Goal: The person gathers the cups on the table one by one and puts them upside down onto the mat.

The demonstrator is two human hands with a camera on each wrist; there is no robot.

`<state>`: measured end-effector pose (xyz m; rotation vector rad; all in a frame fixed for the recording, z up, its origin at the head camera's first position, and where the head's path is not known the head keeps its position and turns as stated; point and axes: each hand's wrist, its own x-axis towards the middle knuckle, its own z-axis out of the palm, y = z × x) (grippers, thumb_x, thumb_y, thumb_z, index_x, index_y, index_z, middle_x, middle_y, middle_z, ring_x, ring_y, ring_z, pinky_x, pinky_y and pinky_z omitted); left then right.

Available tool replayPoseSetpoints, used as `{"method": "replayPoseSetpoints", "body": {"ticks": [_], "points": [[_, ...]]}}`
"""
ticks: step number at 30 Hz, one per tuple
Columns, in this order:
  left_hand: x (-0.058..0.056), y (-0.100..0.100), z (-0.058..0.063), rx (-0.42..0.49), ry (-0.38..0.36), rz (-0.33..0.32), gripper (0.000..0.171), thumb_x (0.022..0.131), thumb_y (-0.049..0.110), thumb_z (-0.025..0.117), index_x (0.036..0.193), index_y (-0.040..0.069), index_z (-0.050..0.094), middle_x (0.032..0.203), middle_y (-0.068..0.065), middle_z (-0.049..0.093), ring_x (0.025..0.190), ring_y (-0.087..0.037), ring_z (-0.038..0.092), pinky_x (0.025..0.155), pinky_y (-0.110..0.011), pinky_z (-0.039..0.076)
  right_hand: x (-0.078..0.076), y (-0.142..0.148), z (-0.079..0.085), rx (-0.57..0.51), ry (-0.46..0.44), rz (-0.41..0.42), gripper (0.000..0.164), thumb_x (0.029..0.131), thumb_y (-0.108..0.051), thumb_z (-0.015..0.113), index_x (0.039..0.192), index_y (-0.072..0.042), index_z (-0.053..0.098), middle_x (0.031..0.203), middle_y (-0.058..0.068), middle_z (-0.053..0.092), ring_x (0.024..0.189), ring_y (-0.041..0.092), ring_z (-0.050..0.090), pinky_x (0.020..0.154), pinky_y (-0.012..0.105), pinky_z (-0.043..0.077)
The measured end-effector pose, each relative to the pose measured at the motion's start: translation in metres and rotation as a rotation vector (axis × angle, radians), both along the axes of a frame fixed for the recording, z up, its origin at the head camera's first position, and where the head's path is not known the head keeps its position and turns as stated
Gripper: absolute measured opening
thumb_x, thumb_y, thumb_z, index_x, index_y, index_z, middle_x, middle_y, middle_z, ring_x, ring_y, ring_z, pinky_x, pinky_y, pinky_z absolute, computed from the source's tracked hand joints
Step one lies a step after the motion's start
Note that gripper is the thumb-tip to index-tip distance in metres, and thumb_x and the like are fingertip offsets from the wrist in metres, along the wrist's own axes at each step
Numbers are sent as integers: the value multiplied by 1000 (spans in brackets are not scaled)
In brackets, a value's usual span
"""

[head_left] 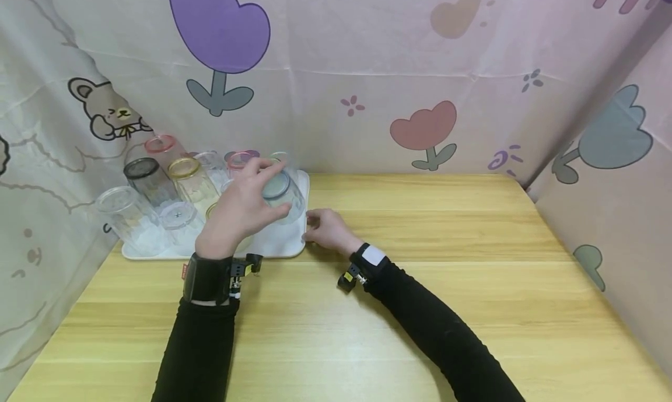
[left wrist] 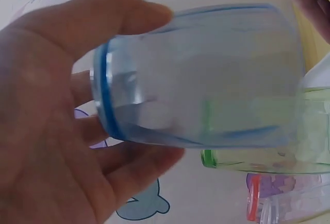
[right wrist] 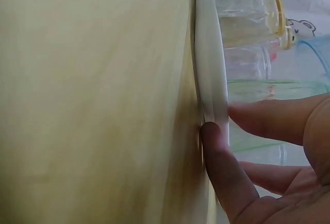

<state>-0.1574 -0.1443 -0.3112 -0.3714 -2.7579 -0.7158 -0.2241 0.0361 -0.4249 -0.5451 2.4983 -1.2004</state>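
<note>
My left hand (head_left: 238,206) has its thumb and fingers on opposite sides of a clear blue-tinted glass (head_left: 289,201), near its blue rim. In the left wrist view this glass (left wrist: 206,80) lies between the thumb and the curled fingers, and a green-rimmed glass (left wrist: 258,154) shows behind it. At the right end of the white tray (head_left: 280,247), my right hand (head_left: 328,230) pinches the edge. The right wrist view has the thumb on the inner side of the tray rim (right wrist: 211,54) and a finger on its outer side, low by the tabletop.
Several clear glasses crowd the tray's left part, among them a black-rimmed one (head_left: 149,177), a yellow-rimmed one (head_left: 194,183) and a colourless one (head_left: 126,215). The wooden table (head_left: 420,227) extends to the right. A patterned cloth (head_left: 341,52) hangs right behind the tray.
</note>
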Motion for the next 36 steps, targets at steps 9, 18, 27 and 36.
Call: {"method": "replayPoseSetpoints", "body": {"ticks": [9, 18, 27, 36], "points": [[-3, 0, -5, -44, -182, -20, 83, 77, 24, 77, 151, 18, 39, 142, -12, 43, 109, -27, 55, 86, -43, 54, 2, 2, 0, -7, 0, 12, 61, 82, -9, 74, 139, -1, 52, 124, 16, 67, 102, 24, 67, 85, 28, 57], [-8, -2, -14, -93, -279, -26, 73, 74, 19, 78, 140, 9, 51, 141, -16, 45, 115, -29, 50, 95, -46, 50, 5, 2, 1, -17, 7, 17, 58, 84, -8, 72, 138, 0, 53, 124, 15, 68, 101, 23, 67, 82, 27, 57], [-13, 0, -21, -125, -375, -35, 63, 74, 20, 80, 131, 6, 57, 126, -12, 52, 103, -26, 54, 81, -36, 52, 5, 2, 2, -27, 10, 24, 57, 84, -7, 71, 138, 1, 53, 127, 15, 67, 103, 24, 67, 80, 25, 57], [-16, 0, -26, -135, -409, -29, 63, 75, 19, 78, 132, 4, 56, 126, -14, 54, 103, -26, 53, 82, -36, 52, 5, 3, 3, -21, -9, 23, 58, 85, -8, 71, 139, -1, 53, 128, 14, 66, 103, 23, 66, 80, 25, 57]]}}
